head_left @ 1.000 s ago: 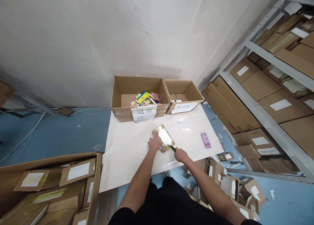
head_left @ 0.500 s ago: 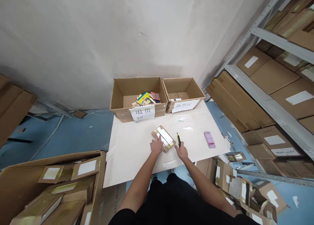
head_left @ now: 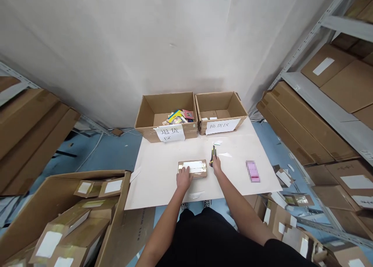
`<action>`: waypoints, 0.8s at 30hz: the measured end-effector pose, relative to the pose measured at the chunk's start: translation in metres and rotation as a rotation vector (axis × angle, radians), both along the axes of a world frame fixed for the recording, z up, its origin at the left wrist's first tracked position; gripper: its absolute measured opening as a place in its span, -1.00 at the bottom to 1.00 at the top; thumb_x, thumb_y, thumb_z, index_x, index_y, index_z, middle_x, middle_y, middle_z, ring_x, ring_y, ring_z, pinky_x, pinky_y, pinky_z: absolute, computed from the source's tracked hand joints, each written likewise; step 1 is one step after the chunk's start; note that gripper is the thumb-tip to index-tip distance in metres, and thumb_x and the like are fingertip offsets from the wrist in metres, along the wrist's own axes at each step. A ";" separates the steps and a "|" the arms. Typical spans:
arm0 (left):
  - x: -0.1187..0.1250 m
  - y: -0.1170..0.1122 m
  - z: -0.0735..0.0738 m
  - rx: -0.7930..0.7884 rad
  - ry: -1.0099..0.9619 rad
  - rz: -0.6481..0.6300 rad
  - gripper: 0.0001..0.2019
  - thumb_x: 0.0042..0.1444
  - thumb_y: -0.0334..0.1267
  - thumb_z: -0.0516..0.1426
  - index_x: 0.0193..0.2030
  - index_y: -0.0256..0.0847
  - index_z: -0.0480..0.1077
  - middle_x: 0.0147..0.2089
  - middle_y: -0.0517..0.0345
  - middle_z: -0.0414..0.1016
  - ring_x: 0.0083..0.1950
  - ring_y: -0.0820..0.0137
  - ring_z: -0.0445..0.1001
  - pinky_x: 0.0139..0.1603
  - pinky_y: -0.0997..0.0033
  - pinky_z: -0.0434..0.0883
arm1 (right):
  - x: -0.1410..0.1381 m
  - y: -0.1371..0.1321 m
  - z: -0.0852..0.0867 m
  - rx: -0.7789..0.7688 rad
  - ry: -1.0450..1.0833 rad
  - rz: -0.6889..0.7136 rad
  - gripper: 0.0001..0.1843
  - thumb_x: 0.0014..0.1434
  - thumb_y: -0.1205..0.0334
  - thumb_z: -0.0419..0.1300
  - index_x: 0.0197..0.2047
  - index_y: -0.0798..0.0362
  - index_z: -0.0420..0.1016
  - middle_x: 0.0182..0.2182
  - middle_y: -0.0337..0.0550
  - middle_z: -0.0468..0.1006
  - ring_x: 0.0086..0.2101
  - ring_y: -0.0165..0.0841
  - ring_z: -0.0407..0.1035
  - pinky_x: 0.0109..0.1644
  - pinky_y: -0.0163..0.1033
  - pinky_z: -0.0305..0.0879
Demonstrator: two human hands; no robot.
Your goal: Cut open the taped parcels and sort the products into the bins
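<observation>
A small taped cardboard box (head_left: 200, 171) with a white label on top lies flat on the white table (head_left: 157, 173), its long side roughly along the table's front edge. My left hand (head_left: 184, 177) grips its left part, fingers over the top. Just right of the box, my right hand (head_left: 216, 164) is closed around a black and yellow utility knife (head_left: 212, 156), which points away from me. I cannot make out whether its blade is out. The knife and the box are a little apart.
At the back stand two open cartons with paper signs, the left carton (head_left: 145, 131) holding booklets, and the right carton (head_left: 244, 114). A pixelated pink item (head_left: 253, 171) lies right. A large carton of parcels (head_left: 128, 181) stands left; shelves (head_left: 320, 96) with boxes rise right.
The small box has turned from slanted to nearly straight along the table. My right hand has moved away from its corner with the knife. The view has shifted somewhat.
</observation>
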State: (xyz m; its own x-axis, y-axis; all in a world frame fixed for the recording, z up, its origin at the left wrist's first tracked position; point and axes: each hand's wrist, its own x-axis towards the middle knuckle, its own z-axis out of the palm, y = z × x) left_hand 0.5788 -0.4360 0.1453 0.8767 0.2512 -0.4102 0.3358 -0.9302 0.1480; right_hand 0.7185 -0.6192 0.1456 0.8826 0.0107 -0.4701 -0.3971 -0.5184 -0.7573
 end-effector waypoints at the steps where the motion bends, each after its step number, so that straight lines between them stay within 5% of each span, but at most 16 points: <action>1: 0.004 0.001 0.000 -0.022 -0.006 -0.048 -0.33 0.35 0.00 0.06 0.57 0.09 0.04 0.56 -0.03 0.14 0.56 -0.06 0.02 0.41 -0.06 0.25 | -0.004 -0.010 -0.001 0.128 0.010 -0.048 -0.51 0.45 -0.27 -0.15 -0.09 -0.01 0.26 -0.24 -0.02 0.62 -0.29 -0.26 0.60 -0.30 -0.29 0.46; 5: 0.019 -0.005 -0.008 -0.044 0.029 -0.141 -0.36 0.39 0.10 0.00 0.57 0.29 -0.01 0.66 0.23 -0.14 0.66 -0.02 -0.31 0.50 -0.18 0.06 | -0.029 -0.048 -0.010 0.446 0.163 -0.065 -0.70 0.39 -0.09 0.08 -0.14 -0.03 0.23 -0.36 -0.10 0.62 -0.43 -0.26 0.58 -0.37 -0.25 0.47; 11: 0.025 -0.020 -0.016 0.011 0.034 -0.096 -0.37 0.43 0.11 -0.07 0.59 0.24 -0.06 0.67 0.22 -0.23 0.66 -0.01 -0.33 0.53 -0.18 0.01 | -0.038 -0.064 -0.023 0.196 0.280 0.112 -0.60 0.38 -0.20 0.10 -0.18 0.00 0.32 -0.58 -0.33 0.47 -0.69 -0.45 0.33 -0.57 -0.39 0.25; 17: 0.027 -0.018 -0.016 0.015 0.063 -0.093 -0.35 0.42 0.10 -0.05 0.60 0.19 -0.06 0.68 0.20 -0.25 0.66 -0.02 -0.32 0.53 -0.15 0.03 | -0.022 -0.051 -0.015 -0.013 0.214 0.300 -0.59 0.45 -0.17 0.07 -0.20 0.02 0.37 -0.64 -0.40 0.40 -0.72 -0.46 0.29 -0.55 -0.40 0.21; 24: 0.026 -0.016 -0.030 0.033 0.039 -0.105 -0.36 0.42 0.10 -0.07 0.60 0.20 -0.06 0.68 0.20 -0.25 0.66 -0.06 -0.32 0.51 -0.22 0.05 | -0.021 -0.060 -0.010 0.038 0.233 0.375 -0.64 0.48 -0.09 0.10 -0.24 0.00 0.29 -0.69 -0.44 0.35 -0.76 -0.48 0.24 -0.60 -0.41 0.12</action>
